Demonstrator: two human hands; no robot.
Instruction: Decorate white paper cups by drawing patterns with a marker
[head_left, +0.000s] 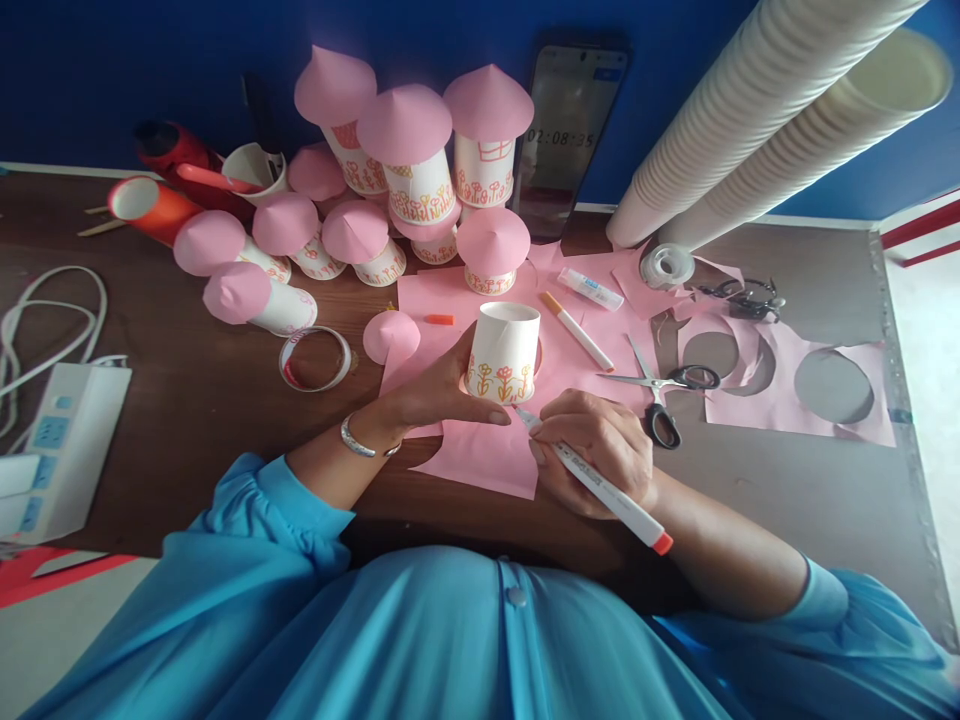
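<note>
My left hand [450, 385] grips a white paper cup [505, 345], held upside down with its rim toward me. Orange and yellow flowers are drawn in a band near that rim. In my right hand [596, 445] is a white marker [611, 492] with an orange end cap, its tip at the cup's lower edge. Beneath both hands lies pink paper [487, 460]. Just beyond the cup rest a second marker [576, 332] with a yellow-brown cap and a glue stick [591, 288]. A small orange marker cap [440, 319] sits to the left.
Several decorated cups with pink paper cones [405, 125] stand at the back. Open scissors [660, 385], a tape roll [667, 265] and cut pink paper [799, 385] lie right. Stacked paper cups [750, 120] lean there. A phone [568, 140] stands behind; a power strip [79, 450] is left.
</note>
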